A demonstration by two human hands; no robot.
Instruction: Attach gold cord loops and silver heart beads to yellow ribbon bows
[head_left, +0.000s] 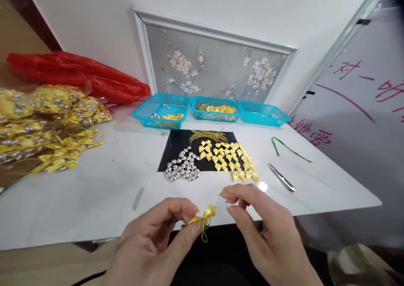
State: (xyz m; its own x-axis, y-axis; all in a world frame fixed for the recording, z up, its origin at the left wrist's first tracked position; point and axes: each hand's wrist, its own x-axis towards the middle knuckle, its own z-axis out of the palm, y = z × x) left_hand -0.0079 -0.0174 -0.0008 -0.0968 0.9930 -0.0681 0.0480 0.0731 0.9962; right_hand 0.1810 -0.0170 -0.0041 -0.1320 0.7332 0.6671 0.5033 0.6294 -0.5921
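Between the thumb and forefinger of my left hand (160, 235) is a yellow ribbon bow (208, 212). A thin gold cord loop hangs below it, and a bit of a silver bead shows behind. My right hand (268, 231) is just to the right of the bow, thumb and fingers apart, holding nothing. Beyond my hands, a pile of silver beads (183, 168) lies partly on a black mat (168, 149). Several yellow bows (232, 157) are laid out in rows to its right, and a bundle of gold cords (210, 136) lies at the mat's far edge.
Three blue baskets (142, 116) stand along the wall, holding beads, bows and cords. Thread snips (282, 177) and a green ribbon (290, 150) lie at the right. Bagged bow ornaments (47, 121) and a red plastic bag (78, 73) fill the left. A whiteboard (356, 151) borders the table.
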